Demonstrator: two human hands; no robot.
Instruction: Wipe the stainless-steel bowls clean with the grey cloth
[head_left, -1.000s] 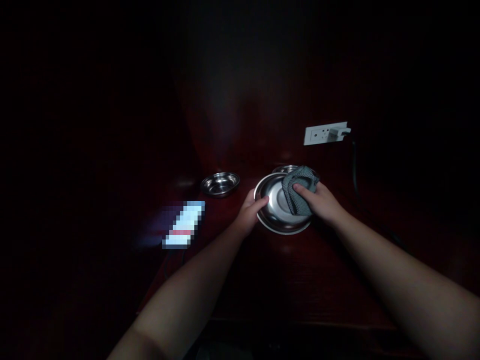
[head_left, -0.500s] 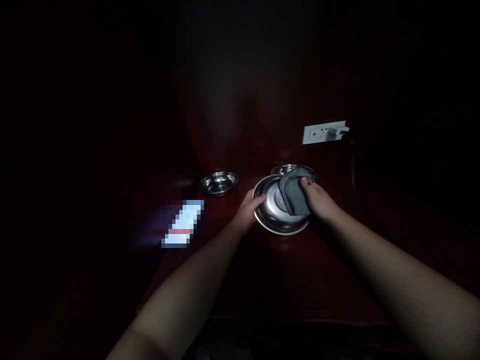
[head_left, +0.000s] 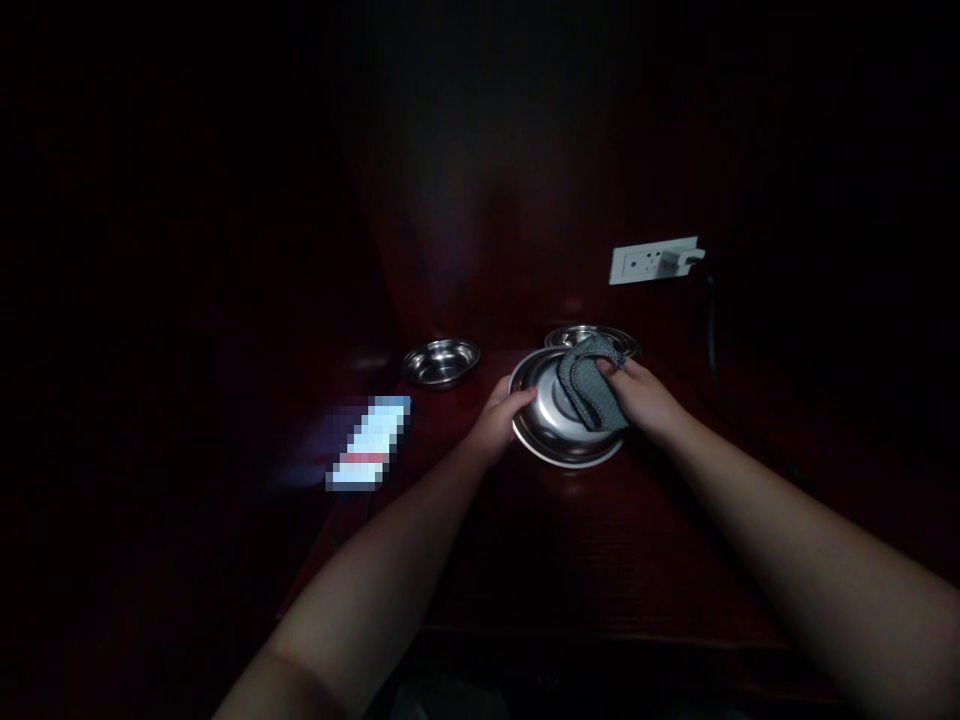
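A shiny steel plate is tilted toward me above a dark red wooden table. My left hand grips the plate's left rim, thumb on the inside. My right hand is closed on a grey-green cloth and presses it against the plate's inner face on the right side. Right behind the cloth lies a second steel plate, mostly hidden.
Another small steel dish rests on the table to the left. A lit, blurred phone screen lies further left. A white wall socket with a plug and a dark cable is at the back right. The surroundings are very dark.
My right hand and the cloth have shifted slightly up across the plate's right side. The left hand keeps its grip on the rim.
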